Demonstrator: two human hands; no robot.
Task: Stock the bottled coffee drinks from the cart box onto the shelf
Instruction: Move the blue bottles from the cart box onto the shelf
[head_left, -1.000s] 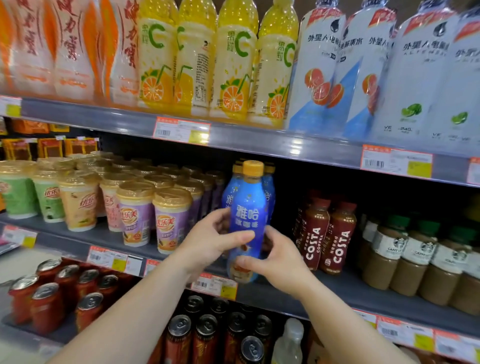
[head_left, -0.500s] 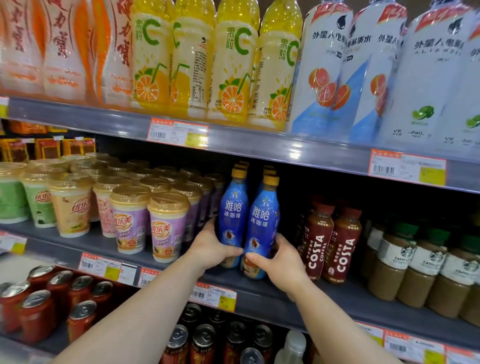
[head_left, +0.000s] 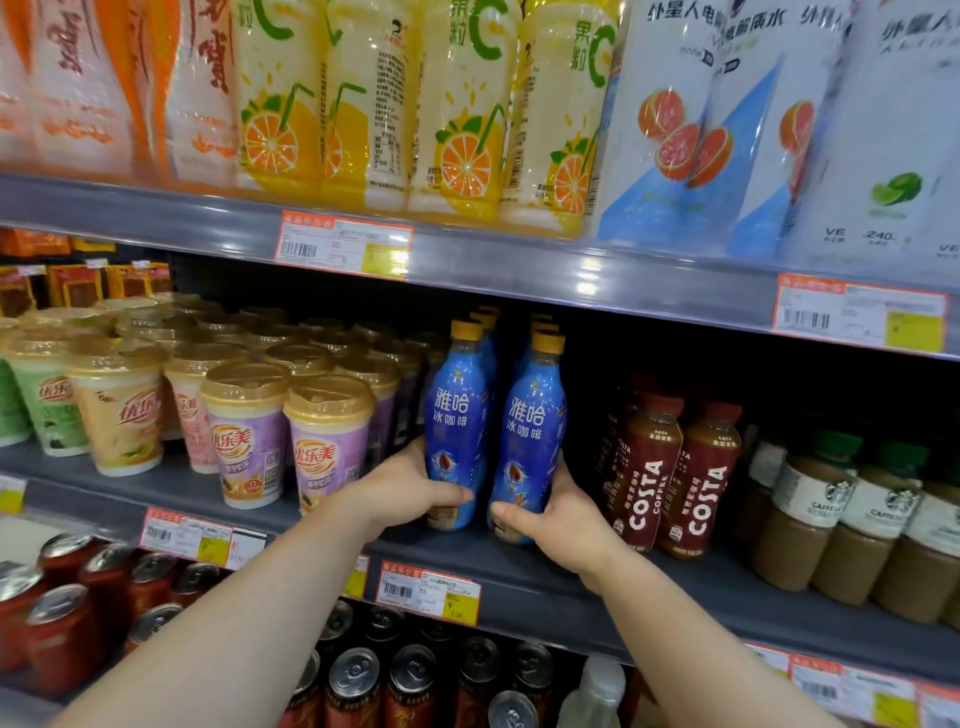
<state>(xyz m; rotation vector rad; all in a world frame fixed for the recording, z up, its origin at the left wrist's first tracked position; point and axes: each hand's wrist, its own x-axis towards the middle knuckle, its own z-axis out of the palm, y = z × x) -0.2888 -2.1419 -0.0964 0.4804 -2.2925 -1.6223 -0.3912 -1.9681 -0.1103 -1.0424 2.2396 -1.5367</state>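
Observation:
Two blue coffee bottles with yellow caps stand upright side by side at the front of the middle shelf (head_left: 519, 566). My left hand (head_left: 400, 488) wraps the lower part of the left blue bottle (head_left: 457, 415). My right hand (head_left: 561, 519) grips the base of the right blue bottle (head_left: 535, 426). More blue bottles line up behind both. The cart box is out of view.
Milk tea cups (head_left: 249, 431) crowd the shelf to the left, brown Costa coffee bottles (head_left: 675, 467) and green-capped coffee bottles (head_left: 841, 499) to the right. Large juice bottles (head_left: 457, 104) fill the shelf above. Red cans (head_left: 67, 623) and dark cans (head_left: 415, 675) sit below.
A second ago both hands held one blue bottle in front of the shelf. It now stands in the right row, and each hand holds one front bottle.

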